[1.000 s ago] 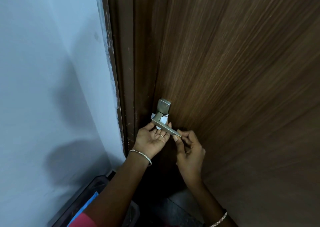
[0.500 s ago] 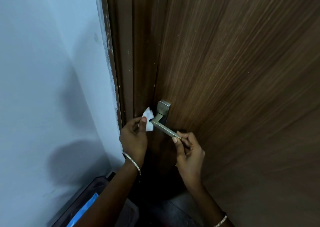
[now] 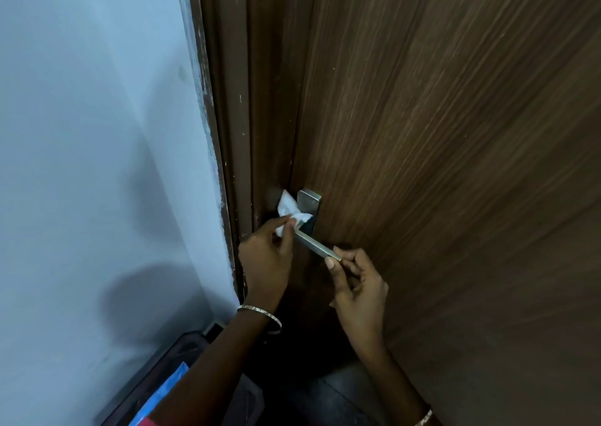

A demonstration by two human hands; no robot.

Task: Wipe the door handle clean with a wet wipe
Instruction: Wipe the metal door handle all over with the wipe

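Observation:
A brushed-metal lever door handle with a square base plate sits at the left edge of a dark wooden door. My left hand pinches a crumpled white wet wipe and presses it against the handle's neck, just below the base plate. My right hand holds the free tip of the lever between thumb and fingertips. Part of the wipe is hidden behind my left fingers.
A brown door frame with chipped paint runs beside a pale blue wall. A dark bin or bag with something blue inside stands on the floor at lower left. Dark floor shows below my arms.
My left hand turned from cupping under the lever to pinching the wipe, then carried it up against the handle's neck. The right hand stayed on the lever tip.

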